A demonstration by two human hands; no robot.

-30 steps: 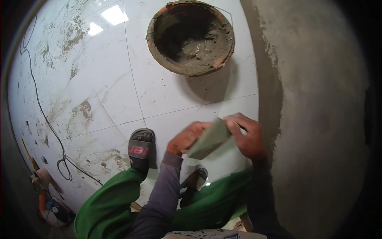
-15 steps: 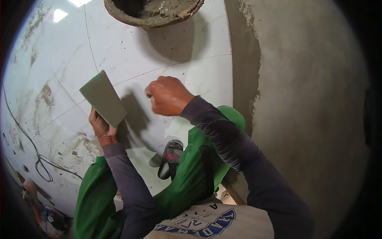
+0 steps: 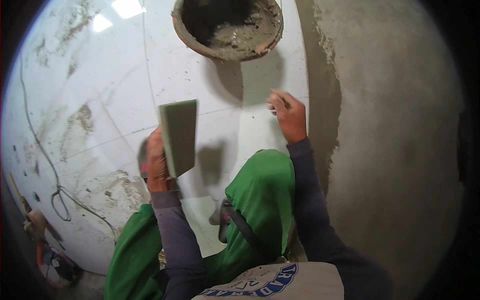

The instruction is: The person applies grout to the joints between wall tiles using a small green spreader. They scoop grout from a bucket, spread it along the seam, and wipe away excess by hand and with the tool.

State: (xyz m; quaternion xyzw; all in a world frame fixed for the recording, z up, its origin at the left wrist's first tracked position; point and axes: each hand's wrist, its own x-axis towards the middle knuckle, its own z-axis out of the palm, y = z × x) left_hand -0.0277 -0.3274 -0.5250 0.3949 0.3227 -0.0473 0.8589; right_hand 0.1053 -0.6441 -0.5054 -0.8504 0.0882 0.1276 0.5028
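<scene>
My left hand [image 3: 157, 157] grips a rectangular pad [image 3: 179, 137] with a pale green edge and a grey face, held upright over the tiles. My right hand [image 3: 286, 112] is raised at the right, fingers curled; what lies between them is blurred and I cannot make it out. Beyond it stands a round bucket [image 3: 227, 30] caked with grey mortar, wet mix inside. My green-trousered knees and sandals are below my hands, partly hidden.
Smeared white floor tiles [image 3: 110, 85] meet a grey cement surface [image 3: 390, 125] along a darker damp band at the right. A black cable [image 3: 57, 182] runs down the left. Tools and other small objects [image 3: 37, 225] lie at the lower left edge.
A second ago both hands were together on the pad; my right hand let go and now reaches forward toward the bucket. The pad has turned more upright in my left hand. The view has shifted.
</scene>
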